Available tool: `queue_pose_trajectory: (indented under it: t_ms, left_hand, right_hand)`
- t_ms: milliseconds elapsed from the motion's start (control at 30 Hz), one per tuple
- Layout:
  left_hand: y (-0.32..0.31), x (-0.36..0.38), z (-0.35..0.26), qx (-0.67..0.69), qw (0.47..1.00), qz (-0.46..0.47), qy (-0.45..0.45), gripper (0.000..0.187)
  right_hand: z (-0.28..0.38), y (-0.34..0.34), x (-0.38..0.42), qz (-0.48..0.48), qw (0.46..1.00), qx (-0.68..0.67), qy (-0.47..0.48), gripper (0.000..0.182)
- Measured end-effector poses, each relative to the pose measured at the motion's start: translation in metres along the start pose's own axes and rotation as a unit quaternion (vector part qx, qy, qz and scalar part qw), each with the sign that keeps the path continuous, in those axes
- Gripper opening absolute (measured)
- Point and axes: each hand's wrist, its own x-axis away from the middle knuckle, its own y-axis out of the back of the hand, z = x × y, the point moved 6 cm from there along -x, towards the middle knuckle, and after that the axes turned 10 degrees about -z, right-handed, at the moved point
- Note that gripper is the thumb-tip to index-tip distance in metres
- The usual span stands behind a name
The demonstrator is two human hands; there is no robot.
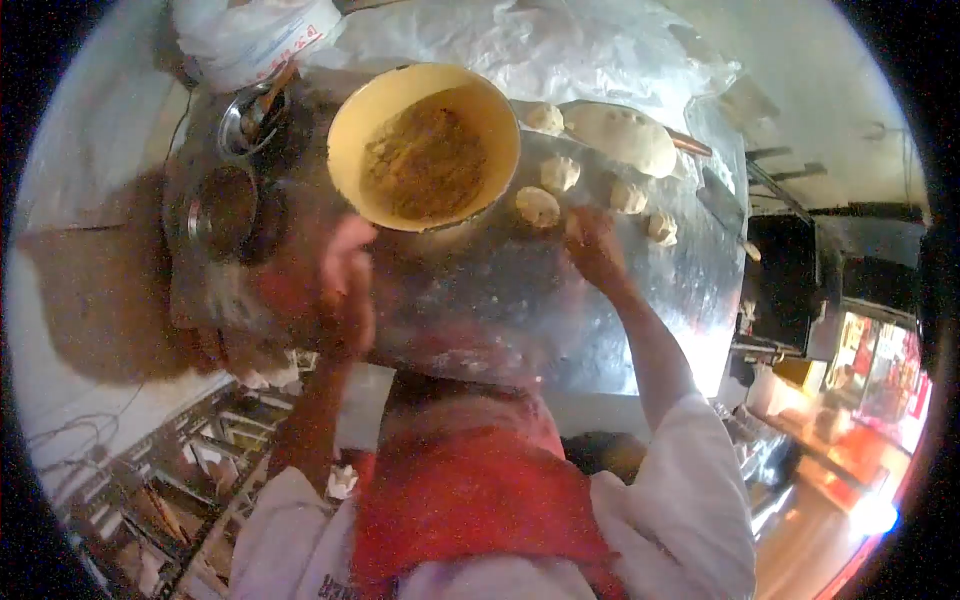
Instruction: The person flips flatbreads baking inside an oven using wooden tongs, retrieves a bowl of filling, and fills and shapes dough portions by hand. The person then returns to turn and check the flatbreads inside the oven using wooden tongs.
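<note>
A large cream bowl (345, 105) holds a brown crumbly filling (430, 165). Just below its lower-left rim is my left hand (348, 265), its fingers smeared by motion. To the right of the bowl, my right hand (594, 243) is low over the metal table with its fingers curled in; whatever they may hold is hidden. The nearest gathered dough ball (538, 207) lies just left of its fingers. Other dough balls sit around it, among them one above (560, 174) and two to the right (628, 197), (662, 229).
A long pale dough piece (625, 138) lies at the back right, with a wooden handle (692, 145) sticking out beside it. Clear plastic sheeting (520, 45) covers the back. Metal bowls (240, 125) and a plastic bag (262, 40) stand left. A flat blade (722, 200) lies near the right edge.
</note>
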Motion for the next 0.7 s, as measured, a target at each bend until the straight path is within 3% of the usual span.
queue_pose_trajectory:
  t_ms: [33,67,100,167,267,300,367,400,467,500,533,567,600,633,667,700]
  left_hand:
    - [-0.015,0.016,-0.006,0.014,0.997,0.081,0.011,0.044]
    - [-0.034,0.024,-0.028,0.013,0.990,0.100,0.094,0.045]
    - [-0.051,0.030,-0.039,0.090,0.980,0.112,0.137,0.050]
    - [-0.083,0.028,-0.052,0.124,0.966,0.150,0.169,0.056]
    - [-0.104,0.031,-0.099,0.150,0.950,0.241,0.128,0.055]
    - [-0.107,0.036,-0.105,0.152,0.951,0.242,0.121,0.055]
    - [-0.101,0.033,-0.122,0.211,0.962,0.158,0.070,0.057]
    - [-0.093,0.036,-0.127,0.216,0.960,0.167,0.064,0.057]
    - [-0.078,0.034,-0.158,0.117,0.966,0.227,0.044,0.048]
    - [-0.098,0.046,-0.117,0.296,0.923,0.171,0.176,0.049]
    - [-0.093,0.042,-0.129,0.344,0.918,0.068,0.185,0.038]
    - [-0.089,0.047,-0.111,0.292,0.925,0.055,0.238,0.042]
    - [-0.079,0.042,-0.118,0.251,0.938,0.056,0.234,0.048]
    - [-0.079,0.049,-0.112,0.259,0.892,0.017,0.370,0.056]
    - [-0.070,0.045,-0.122,0.199,0.932,-0.028,0.302,0.063]
    - [-0.067,0.034,-0.054,0.230,0.913,-0.014,0.337,0.065]
  right_hand:
    - [0.018,0.016,0.005,-0.001,1.000,0.004,-0.008,0.049]
    - [0.035,0.037,0.017,-0.018,0.963,-0.212,-0.163,0.040]
    - [0.054,0.045,0.035,-0.039,0.858,-0.410,-0.306,0.035]
    - [0.110,0.064,0.045,-0.124,0.835,-0.478,-0.241,0.033]
    - [0.196,0.126,0.031,-0.223,0.797,-0.541,-0.151,0.032]
    - [0.203,0.133,0.032,-0.257,0.819,-0.480,-0.180,0.030]
    - [0.213,0.159,0.034,-0.320,0.855,-0.348,-0.213,0.024]
    - [0.217,0.169,0.034,-0.330,0.853,-0.343,-0.217,0.024]
    - [0.216,0.173,0.033,-0.296,0.782,-0.464,-0.292,0.020]
    - [0.223,0.179,0.032,-0.315,0.761,-0.487,-0.290,0.019]
    - [0.224,0.173,0.032,-0.378,0.816,-0.381,-0.215,0.017]
    - [0.230,0.170,0.037,-0.398,0.780,-0.421,-0.235,0.016]
    - [0.235,0.149,0.030,-0.366,0.634,-0.624,-0.275,0.014]
    - [0.241,0.155,0.029,-0.381,0.746,-0.490,-0.241,0.015]
    - [0.248,0.153,0.033,-0.324,0.716,-0.552,-0.278,0.018]
    - [0.253,0.154,0.035,-0.313,0.708,-0.580,-0.254,0.022]
